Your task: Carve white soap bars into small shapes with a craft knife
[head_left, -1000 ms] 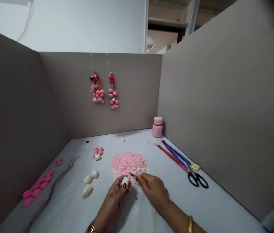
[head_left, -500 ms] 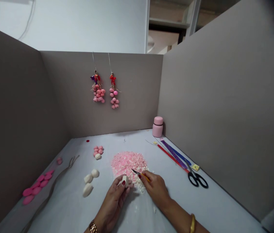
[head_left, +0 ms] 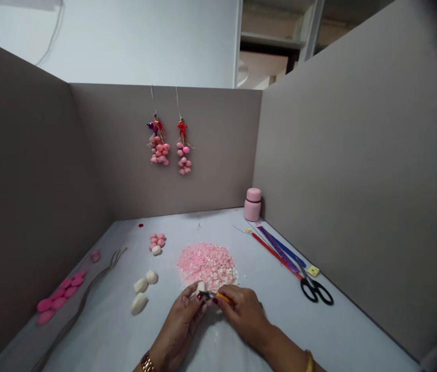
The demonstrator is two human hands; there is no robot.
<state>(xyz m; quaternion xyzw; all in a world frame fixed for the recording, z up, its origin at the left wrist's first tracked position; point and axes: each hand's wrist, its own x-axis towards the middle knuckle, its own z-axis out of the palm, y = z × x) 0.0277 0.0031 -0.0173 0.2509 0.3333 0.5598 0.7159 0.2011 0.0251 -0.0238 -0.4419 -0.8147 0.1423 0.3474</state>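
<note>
A small white block point(head_left: 201, 286), perhaps soap, is pinched between the thumb and fingers of my left hand point(head_left: 185, 310). My right hand point(head_left: 245, 309) grips a craft knife point(head_left: 224, 298) with a yellow handle. Its blade meets the near side of the block, close to my left thumb; the exact contact is partly hidden by fingers. Just beyond both hands lies a pile of pink and white shavings point(head_left: 206, 263). Left of my left hand rest several white carved lumps point(head_left: 139, 303).
Pink ovals point(head_left: 59, 303) and grey-brown cords point(head_left: 87, 294) lie at left. Small pink balls point(head_left: 157, 240) sit farther back. Black-handled scissors point(head_left: 316, 290) and coloured ribbons point(head_left: 278, 253) lie at right, a pink flask point(head_left: 252, 204) behind. Bead bunches point(head_left: 159, 147) hang on the grey back panel point(head_left: 218, 155).
My right hand has moved left and slightly down, bringing the knife blade from above the shavings onto the white block. My left hand stays nearly in place. The view has shifted slightly.
</note>
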